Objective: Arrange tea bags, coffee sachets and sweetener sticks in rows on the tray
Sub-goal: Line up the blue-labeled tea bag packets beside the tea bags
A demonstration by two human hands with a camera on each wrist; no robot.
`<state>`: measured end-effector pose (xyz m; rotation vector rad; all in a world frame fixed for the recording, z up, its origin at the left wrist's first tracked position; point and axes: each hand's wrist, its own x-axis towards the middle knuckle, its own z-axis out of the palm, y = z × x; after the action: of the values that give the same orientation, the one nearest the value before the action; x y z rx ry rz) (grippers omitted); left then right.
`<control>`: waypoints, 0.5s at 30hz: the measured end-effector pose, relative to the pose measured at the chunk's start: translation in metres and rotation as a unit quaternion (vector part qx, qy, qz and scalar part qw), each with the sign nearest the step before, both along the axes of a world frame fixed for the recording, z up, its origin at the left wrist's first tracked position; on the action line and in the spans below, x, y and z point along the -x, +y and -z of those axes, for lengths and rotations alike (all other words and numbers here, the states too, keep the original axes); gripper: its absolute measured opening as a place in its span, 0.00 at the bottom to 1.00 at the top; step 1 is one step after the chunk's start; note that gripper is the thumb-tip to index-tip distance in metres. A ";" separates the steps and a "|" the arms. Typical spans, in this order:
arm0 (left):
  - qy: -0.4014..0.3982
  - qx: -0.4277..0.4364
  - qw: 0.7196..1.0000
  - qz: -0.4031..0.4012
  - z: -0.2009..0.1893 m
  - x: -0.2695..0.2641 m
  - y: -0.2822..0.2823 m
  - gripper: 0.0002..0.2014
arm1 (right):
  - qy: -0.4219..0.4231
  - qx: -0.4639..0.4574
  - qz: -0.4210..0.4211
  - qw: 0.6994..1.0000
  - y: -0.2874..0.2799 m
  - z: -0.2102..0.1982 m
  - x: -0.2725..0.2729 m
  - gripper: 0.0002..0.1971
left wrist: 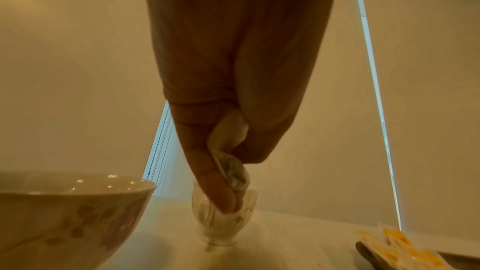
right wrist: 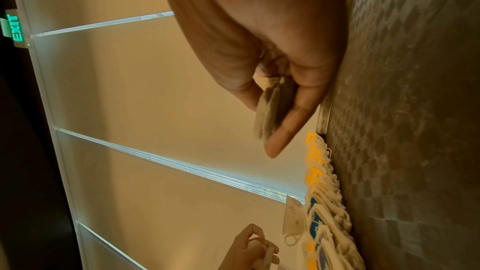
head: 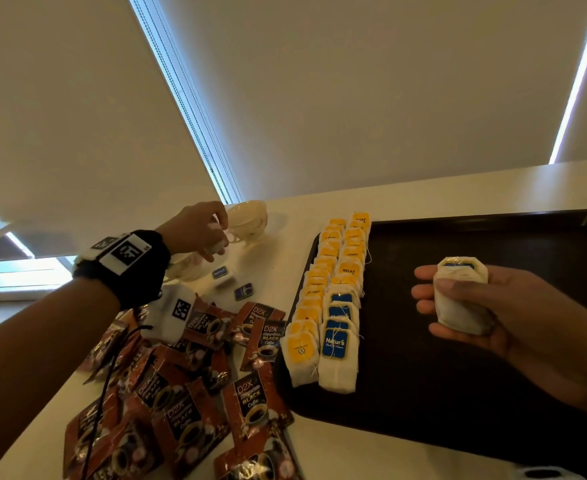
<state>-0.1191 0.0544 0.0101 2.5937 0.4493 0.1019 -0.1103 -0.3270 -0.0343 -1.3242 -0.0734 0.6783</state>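
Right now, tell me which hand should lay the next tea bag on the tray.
Right. The right hand already holds a stack of tea bags over the tray, beside the two rows. The left hand is off by the cup, pinching one bag.

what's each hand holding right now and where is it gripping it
The right hand grips a small stack of tea bags round its sides. The left hand pinches a crumpled tea bag at its top.

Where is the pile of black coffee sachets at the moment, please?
In the head view, the coffee sachets lie heaped on the white counter, left of the tray and under the left forearm.
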 end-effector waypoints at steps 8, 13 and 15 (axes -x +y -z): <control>-0.031 0.119 0.991 0.049 -0.033 0.005 -0.031 0.15 | -0.001 0.008 -0.004 1.000 0.000 -0.001 0.000 0.10; -0.050 0.256 0.963 0.073 -0.069 0.002 -0.087 0.17 | -0.006 0.014 -0.001 1.000 0.000 -0.003 0.002 0.11; -0.037 0.322 0.940 0.112 -0.082 0.005 -0.112 0.20 | -0.024 0.016 0.003 1.000 -0.001 -0.004 0.001 0.11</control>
<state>-0.1236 -0.0578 0.0919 1.9667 0.1210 -0.0242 -0.1118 -0.3279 -0.0300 -1.3716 -0.0977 0.6447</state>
